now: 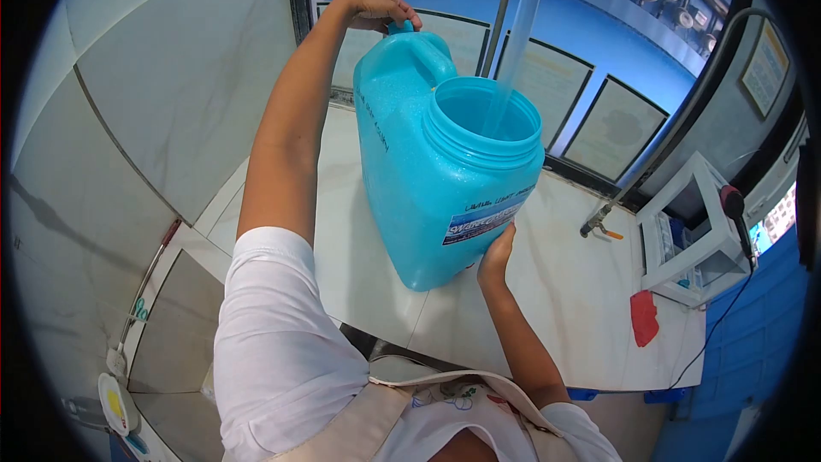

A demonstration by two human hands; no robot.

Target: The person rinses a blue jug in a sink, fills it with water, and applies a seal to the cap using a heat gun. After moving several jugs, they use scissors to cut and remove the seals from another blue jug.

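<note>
A turquoise plastic water jug (402,162) stands tilted on the white tiled counter, with handwriting and a printed label (486,221) on its side. Its wide threaded mouth (486,120) is uncovered. A clear column (523,26), a tube or a stream of water, comes down from above into that mouth. My left hand (376,11) is closed around the small capped spout at the jug's far top corner, beside the molded handle. Low on the right side, my right hand (498,255) grips the jug's lower edge, its fingers partly hidden behind it.
Right of the jug, a tap with an orange lever (610,233) sits on a pipe. Beyond it are a white-framed box (688,231), a dark-red handheld device (732,201) on a cord and a red cloth (644,318). Tiled wall (188,77) borders the left side.
</note>
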